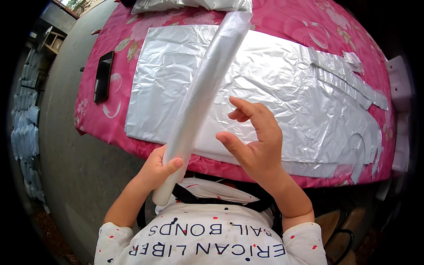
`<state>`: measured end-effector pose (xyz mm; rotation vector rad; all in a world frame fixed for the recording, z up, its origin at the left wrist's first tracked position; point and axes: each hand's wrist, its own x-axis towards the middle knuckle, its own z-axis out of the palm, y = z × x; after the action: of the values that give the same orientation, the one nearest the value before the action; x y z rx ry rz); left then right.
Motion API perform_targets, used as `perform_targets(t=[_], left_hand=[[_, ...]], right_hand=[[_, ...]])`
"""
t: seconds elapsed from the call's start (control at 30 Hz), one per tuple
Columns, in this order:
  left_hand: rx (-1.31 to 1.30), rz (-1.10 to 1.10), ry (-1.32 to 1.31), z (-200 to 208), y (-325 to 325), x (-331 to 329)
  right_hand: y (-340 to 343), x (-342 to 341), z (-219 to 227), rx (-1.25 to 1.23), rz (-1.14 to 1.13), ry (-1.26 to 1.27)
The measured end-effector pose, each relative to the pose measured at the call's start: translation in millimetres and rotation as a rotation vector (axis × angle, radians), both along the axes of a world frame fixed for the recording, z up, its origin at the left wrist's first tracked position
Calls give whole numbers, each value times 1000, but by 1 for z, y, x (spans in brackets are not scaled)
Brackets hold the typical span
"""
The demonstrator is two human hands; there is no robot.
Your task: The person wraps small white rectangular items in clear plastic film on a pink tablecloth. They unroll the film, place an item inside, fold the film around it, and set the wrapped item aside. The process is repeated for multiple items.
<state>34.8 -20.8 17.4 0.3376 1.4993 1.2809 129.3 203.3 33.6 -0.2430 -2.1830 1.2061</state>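
My left hand (165,170) grips a long roll of whitish translucent plastic film (190,110) near its lower end, with the thumb across the front. The roll slants up and to the right, its far end reaching over the table's back part. To the right of the roll is my right hand (260,137), apart from it, with thumb and fingers spread and nothing between them. Beneath both lies a flat stack of silvery-white plastic bags (282,88), wrinkled on top. Cut strips, like bag handles, fan out at its right end.
A pink flowered cloth (119,132) covers the table. On its left lies a black phone (104,76). More folded bags (190,4) sit at the far edge. A pale plastic chair (399,88) stands right of the table. Several whitish bundles (25,128) are stacked at far left.
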Motion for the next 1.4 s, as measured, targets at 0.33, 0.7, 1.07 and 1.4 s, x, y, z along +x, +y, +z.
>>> perform_targets(t=[0.33, 0.7, 1.07, 1.4], left_hand=[[-271, -215, 308, -9, -19, 18], [-132, -138, -428, -17, -35, 4], [-74, -140, -493, -23, -37, 6], [-289, -497, -197, -12, -82, -38]], right_hand=[[-59, -19, -39, 519, 765, -81], [97, -49, -28, -53, 14, -378], [106, -47, -19, -478, 230, -640], [289, 27, -46, 36, -580, -417]])
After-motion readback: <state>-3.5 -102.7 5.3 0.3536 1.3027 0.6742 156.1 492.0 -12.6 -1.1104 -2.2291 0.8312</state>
